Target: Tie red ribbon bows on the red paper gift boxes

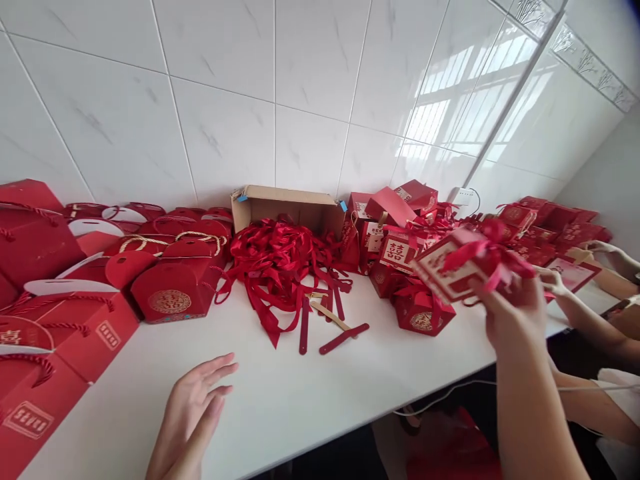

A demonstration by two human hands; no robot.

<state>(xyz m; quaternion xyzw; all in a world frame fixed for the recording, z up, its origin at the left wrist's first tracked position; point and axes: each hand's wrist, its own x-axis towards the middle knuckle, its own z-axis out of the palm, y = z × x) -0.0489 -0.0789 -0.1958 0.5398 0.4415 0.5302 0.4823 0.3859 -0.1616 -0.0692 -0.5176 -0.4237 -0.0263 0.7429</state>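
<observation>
Head view: a brown carton [290,194] is set on its side by the wall [220,127], with its open front turned to the table [280,413]. It is filled with red ribbons [280,247], and some are spilled out in front. By the spill, a few dark red strips [304,327] and a gold strip [333,317] are laid, some crossed. To the left, red bags [175,293] with rope handles are packed close together; what is in them cannot be seen. To the right of the carton, little red boxes [397,250] are heaped up.

A red and white box [445,273] with a shiny bow [493,257] is held up by the right hand [517,307], just in front of the heap. It is gripped near the bow, with the fingers partly closed; how tightly it is pinched cannot be told. The left hand [200,400] is held open near the front of the table, its fingers a little bent and the thumb kept apart. Farther right, a flat red and white thing [570,272] is held by another person's hands [553,283].
</observation>
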